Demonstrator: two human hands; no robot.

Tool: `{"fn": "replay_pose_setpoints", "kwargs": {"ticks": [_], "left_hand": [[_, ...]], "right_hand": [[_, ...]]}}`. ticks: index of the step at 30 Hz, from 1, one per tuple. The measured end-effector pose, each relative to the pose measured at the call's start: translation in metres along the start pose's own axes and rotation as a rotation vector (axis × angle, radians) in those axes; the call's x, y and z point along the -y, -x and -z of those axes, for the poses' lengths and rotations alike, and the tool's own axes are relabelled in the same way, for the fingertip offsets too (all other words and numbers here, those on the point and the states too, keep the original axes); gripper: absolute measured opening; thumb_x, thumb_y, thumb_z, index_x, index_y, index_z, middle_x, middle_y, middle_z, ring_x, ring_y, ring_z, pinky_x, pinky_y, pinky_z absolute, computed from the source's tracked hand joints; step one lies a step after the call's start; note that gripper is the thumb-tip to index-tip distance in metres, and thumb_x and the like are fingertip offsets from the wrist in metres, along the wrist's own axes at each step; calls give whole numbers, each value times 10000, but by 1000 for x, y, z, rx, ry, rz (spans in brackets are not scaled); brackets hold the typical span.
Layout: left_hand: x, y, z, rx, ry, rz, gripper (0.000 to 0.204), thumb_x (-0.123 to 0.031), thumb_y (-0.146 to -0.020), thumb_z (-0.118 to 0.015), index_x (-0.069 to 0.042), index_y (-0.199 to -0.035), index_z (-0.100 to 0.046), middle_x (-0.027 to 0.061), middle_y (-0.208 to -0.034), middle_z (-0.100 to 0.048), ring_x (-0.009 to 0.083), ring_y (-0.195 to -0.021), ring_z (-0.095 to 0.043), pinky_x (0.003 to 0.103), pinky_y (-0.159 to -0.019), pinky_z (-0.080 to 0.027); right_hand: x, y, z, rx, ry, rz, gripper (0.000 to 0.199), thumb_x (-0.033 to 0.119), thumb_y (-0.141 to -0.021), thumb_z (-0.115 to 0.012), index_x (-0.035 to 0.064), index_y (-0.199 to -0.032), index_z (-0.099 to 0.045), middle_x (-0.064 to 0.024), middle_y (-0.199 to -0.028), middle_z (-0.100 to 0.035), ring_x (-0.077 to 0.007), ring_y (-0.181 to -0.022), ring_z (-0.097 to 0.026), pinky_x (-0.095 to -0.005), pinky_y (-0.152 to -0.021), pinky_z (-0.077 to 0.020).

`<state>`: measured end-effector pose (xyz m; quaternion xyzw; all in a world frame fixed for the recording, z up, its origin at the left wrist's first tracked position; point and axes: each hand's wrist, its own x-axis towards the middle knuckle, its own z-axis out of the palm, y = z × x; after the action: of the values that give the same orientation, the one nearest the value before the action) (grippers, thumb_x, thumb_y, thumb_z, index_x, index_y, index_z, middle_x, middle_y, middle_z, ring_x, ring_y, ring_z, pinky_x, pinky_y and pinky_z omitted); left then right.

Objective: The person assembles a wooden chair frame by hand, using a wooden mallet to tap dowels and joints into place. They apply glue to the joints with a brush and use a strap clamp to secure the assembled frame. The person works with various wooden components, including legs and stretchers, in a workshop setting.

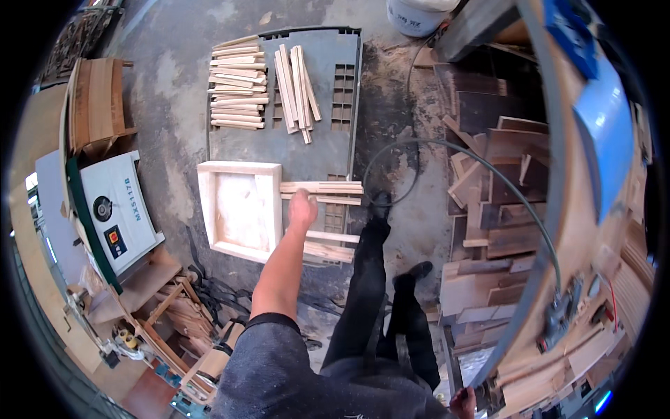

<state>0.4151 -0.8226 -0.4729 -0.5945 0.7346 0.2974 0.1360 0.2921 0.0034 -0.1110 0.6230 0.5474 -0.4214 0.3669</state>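
Note:
My left hand [302,208] reaches forward and down onto a small group of pale wooden strips [342,187] at the right side of a box-like wooden frame [276,209]. Its fingers are curled down at the strips, and their tips are partly hidden. More strips [329,251] lie nearer to me, beside the same frame. All of this rests on a grey plastic pallet [237,146]. My right hand [463,403] is low at the right, by the edge of the workbench; its fingers are too small and dark to make out.
Farther along the pallet lie a stacked row of strips [237,101] and a loose bundle [296,87]. A white machine [122,209] stands left. A hose [488,160] arches on the right, over piled boards [513,150]. The workbench [513,349] holds an air tool [558,325]. A white bucket [415,17] stands beyond.

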Motion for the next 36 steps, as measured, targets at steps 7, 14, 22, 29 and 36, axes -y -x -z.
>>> {"fn": "replay_pose_setpoints", "kwargs": {"ticks": [7,14,22,29,36], "left_hand": [[-10,-246,-56,-275,22,-70,413,-258,-883,-707,47,-1139,-601,308,-1144,-630,465,-1125,-582,511,-977,-476],[-27,-342,-87,-349,-129,173,599,-332,-772,-859,42,-1143,-574,275,-1115,-660,433,-1085,-649,485,-930,-542],[-16,-352,-85,-149,-314,59,432,-240,-788,-779,24,-1091,-623,254,-1097,-702,383,-1091,-679,447,-947,-549],[-36,-342,-77,-215,-325,49,385,-303,-766,-764,12,-980,-709,266,-1094,-712,411,-1035,-696,461,-915,-559],[-85,-255,-18,465,1115,190,57,-68,-885,-631,-32,-891,-588,69,-749,-616,202,-696,-643,323,-639,-563]], "right_hand": [[9,28,-85,-350,139,17,260,346,-938,-613,127,-803,-574,-13,-612,-520,-179,-523,-549,-316,-482,-500],[12,32,-118,-497,201,-9,246,323,-947,-630,122,-814,-581,-18,-630,-533,-174,-531,-550,-311,-482,-501],[9,25,-112,-525,191,6,232,298,-957,-649,117,-825,-588,-24,-649,-548,-170,-539,-552,-304,-481,-503],[-3,26,-101,-516,165,34,221,276,-966,-665,113,-836,-595,-29,-667,-561,-165,-546,-553,-299,-480,-504],[-8,11,-61,-385,133,127,211,254,-975,-681,108,-846,-602,-34,-684,-574,-161,-553,-555,-294,-479,-505]]}}
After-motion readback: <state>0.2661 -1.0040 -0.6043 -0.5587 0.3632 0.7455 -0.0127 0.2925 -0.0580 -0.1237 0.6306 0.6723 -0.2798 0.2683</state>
